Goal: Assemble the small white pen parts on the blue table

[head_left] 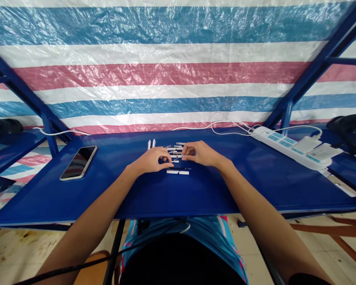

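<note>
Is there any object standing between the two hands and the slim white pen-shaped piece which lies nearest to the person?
Only a thin dark stick, flat along the far side of the white piece, lies between it and the left hand and right hand. It looks too low to block much; nothing taller is visible there.

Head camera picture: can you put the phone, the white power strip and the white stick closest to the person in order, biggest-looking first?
1. White power strip, the longest
2. Phone
3. White stick, short and thin, so clearly the smallest
</note>
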### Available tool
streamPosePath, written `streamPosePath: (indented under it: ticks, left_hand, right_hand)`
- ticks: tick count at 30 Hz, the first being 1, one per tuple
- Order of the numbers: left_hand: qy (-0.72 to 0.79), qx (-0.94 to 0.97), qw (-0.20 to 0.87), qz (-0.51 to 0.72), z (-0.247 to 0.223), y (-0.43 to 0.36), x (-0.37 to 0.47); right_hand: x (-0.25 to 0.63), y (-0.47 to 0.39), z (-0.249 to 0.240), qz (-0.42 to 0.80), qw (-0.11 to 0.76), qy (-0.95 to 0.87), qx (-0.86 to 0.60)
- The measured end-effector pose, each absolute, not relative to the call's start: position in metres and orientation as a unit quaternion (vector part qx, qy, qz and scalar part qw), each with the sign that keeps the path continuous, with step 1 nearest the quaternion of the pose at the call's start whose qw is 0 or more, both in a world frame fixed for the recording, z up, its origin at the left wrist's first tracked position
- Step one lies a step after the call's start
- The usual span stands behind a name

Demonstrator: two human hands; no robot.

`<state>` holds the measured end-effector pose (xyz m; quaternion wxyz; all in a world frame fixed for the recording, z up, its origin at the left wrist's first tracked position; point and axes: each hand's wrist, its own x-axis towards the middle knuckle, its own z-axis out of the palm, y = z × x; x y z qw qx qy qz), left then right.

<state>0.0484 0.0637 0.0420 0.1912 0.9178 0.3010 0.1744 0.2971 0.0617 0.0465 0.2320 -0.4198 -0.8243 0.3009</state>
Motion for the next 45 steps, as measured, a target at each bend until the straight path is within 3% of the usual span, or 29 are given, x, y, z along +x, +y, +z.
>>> streamPosePath:
  ticks: [15,23,45]
  left_hand:
    - [0.316,0.923,0.172,0.137,0.044,0.053,0.060]
    - [0.326,0.919,0.183,0.124,0.040,0.053,0.062]
    - [0.314,0.931,0.111,0.152,0.030,0.054,0.072]
  right_hand:
    - [0.281,0.056,0.040,0.326,0.237,-0.849,-0.342]
    - [0.291,0.061,0.045,0.248,0.308,-0.834,-0.385]
    - [0.299,0.063,0.048,0.219,0.279,-0.827,-0.436]
